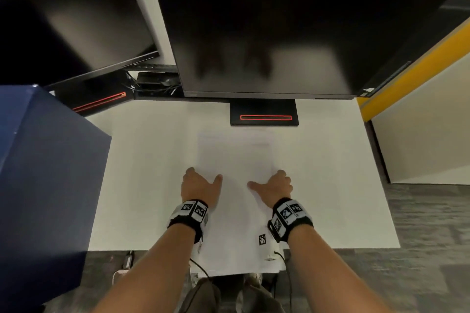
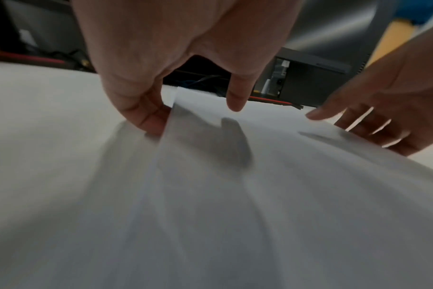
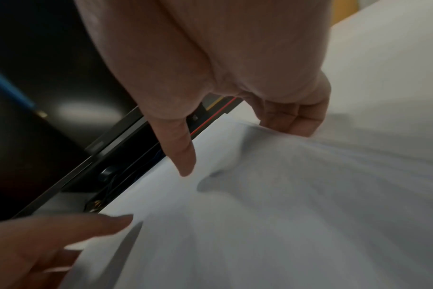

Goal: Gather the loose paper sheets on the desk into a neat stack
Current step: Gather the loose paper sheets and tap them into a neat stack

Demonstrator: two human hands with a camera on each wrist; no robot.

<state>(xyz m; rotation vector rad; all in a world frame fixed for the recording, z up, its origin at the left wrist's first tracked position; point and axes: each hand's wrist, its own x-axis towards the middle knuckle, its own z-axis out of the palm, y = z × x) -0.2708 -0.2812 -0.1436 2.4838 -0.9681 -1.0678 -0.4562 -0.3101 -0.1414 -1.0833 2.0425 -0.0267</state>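
White paper sheets (image 1: 235,155) lie lengthwise in the middle of the white desk (image 1: 330,173), hard to tell apart from it. My left hand (image 1: 203,178) is at the sheets' left edge and my right hand (image 1: 267,180) at their right edge. In the left wrist view the left hand (image 2: 193,112) curls its fingers (image 2: 148,119) against the raised left edge of the paper (image 2: 235,195), thumb hovering above. In the right wrist view the right hand (image 3: 237,146) curls its fingers (image 3: 292,123) round the right edge of the paper (image 3: 284,205), thumb just off the top sheet.
A large dark monitor (image 1: 267,33) stands behind the sheets, its base (image 1: 264,115) just beyond their far end. A second monitor (image 1: 71,15) is at the back left. A dark blue box (image 1: 45,173) borders the desk's left side. A small black-and-white tag (image 1: 262,239) lies near the front edge.
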